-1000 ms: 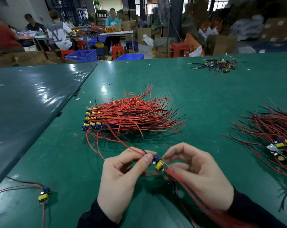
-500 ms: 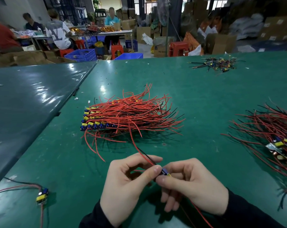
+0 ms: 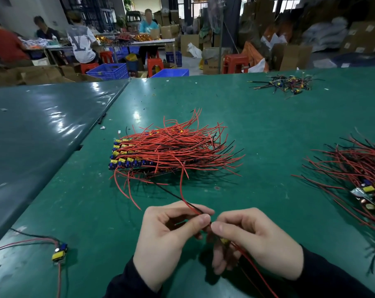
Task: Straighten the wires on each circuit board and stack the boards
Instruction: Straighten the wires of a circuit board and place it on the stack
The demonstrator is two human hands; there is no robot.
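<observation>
1. Your two hands were low in the middle of the view, above the green desk [image 3: 268, 125], their fingertips almost meeting.
2. Your left hand [image 3: 169, 239] pinched two wires [image 3: 183, 200] between thumb and forefinger, one red and one black, which ran up and away toward the stack.
3. Your right hand [image 3: 255, 241] curled its fingers round one board [image 3: 224, 241]; only a yellow part of it showed under the fingers, and one red wire trailed from there toward the bottom edge.
4. One stack [image 3: 152, 153] of boards lay beyond your hands at mid-desk, blue and yellow parts lined up along its left side, red and black wires fanning to the right. The boards in it were too many and too overlapped to count.
5. One loose pile [image 3: 358, 179] of boards and wires lay at the right edge, well apart from the stack.
6. One single board [image 3: 59, 253] lay at lower left, its red and black wires leading off to the left.
7. One small heap [image 3: 285, 83] of mostly dark-wired parts lay at the far right of the desk.
8. A second desk [image 3: 31, 136], darker, adjoined on the left.
9. Four people sat at far tables, with two blue crates [image 3: 109, 70] and several red stools [image 3: 234, 63] on the floor nearby.
</observation>
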